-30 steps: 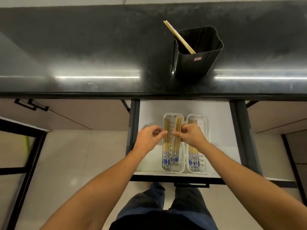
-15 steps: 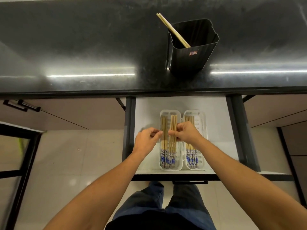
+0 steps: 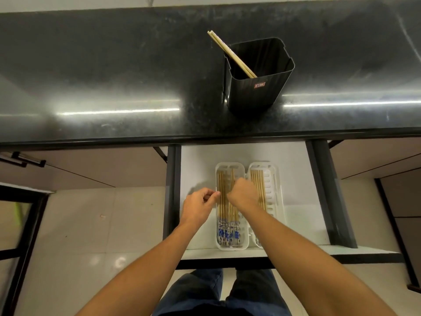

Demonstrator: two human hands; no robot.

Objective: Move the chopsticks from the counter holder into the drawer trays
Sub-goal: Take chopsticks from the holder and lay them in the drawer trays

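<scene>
Wooden chopsticks (image 3: 224,201) lie lengthwise in the left tray (image 3: 230,247) of the open drawer (image 3: 198,169), blue-patterned ends toward its front edge; the right tray (image 3: 274,192) holds more. The right hand (image 3: 242,195) is curled closed on several sticks there, while the left hand (image 3: 200,204) pinches at the tray's left rim. Two pale chopsticks (image 3: 230,52) lean leftward in the black holder (image 3: 257,87) on the counter (image 3: 114,76).

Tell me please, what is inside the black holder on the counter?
Inside the black holder two pale chopsticks lean against its far-left corner, their tops sticking out above the rim. The near wall covers their lower ends and the holder's bottom, so anything lying there cannot be seen.
</scene>
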